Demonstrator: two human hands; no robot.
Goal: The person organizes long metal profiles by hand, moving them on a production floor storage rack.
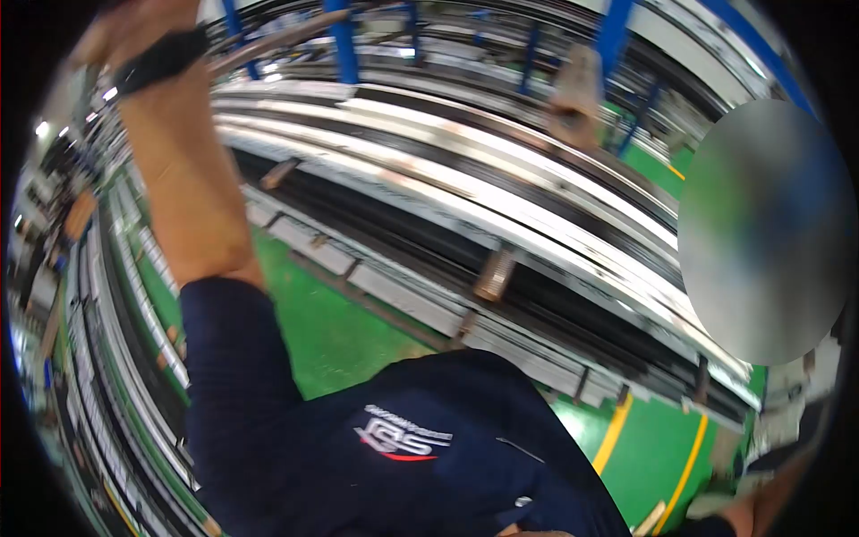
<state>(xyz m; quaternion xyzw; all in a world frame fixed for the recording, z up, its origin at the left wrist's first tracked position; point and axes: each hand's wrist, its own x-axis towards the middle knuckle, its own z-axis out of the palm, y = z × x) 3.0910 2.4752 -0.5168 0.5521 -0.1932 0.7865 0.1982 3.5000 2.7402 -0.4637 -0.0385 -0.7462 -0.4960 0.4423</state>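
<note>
My left arm is raised at the upper left, with a black band round the wrist. Only the base of my left hand [148, 22] shows at the top edge; its fingers are cut off and blurred, so any hold is hidden. Closest to that arm are long pale metal profiles [429, 170], lying lengthwise on a rack. At the lower right a bare part of my right forearm [761, 506] comes out of a dark sleeve. My right hand lies beyond the picture's edge.
Blue rack posts [341, 40] stand behind the profiles, with brown support arms [495, 274] jutting out among the stock. More long profiles [107, 358] lie at the left. The green floor [327, 336] carries yellow lines [613, 434]. A blurred oval covers the right side.
</note>
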